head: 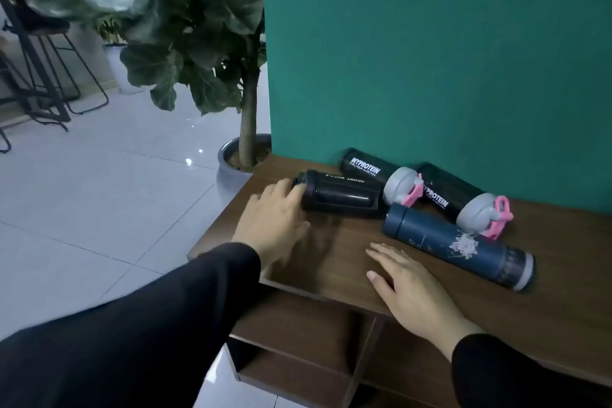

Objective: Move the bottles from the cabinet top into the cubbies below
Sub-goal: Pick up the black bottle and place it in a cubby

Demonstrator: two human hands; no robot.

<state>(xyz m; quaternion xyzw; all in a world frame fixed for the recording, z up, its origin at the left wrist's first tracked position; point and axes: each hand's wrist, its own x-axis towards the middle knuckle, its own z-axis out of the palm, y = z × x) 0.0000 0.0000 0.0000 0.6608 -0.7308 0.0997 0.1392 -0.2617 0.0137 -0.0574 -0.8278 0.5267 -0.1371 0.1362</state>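
Sleeved left grip [273, 220] is touching the sport bottle [341, 194] cap, spread wide; right grip [414, 291] is lying flat, holding nothing, on the worktop [546, 308].

black bottle [341, 194]: "SPORT BOTTLE" | two grey-lidded shakers [364, 166] [447, 192]: "MYPROTEIN", second partly hidden

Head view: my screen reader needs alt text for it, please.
Four bottles lie on their sides on a wooden cabinet top; the left hand touches the black sport bottle, the right hand rests open nearby. Open cubbies sit below.
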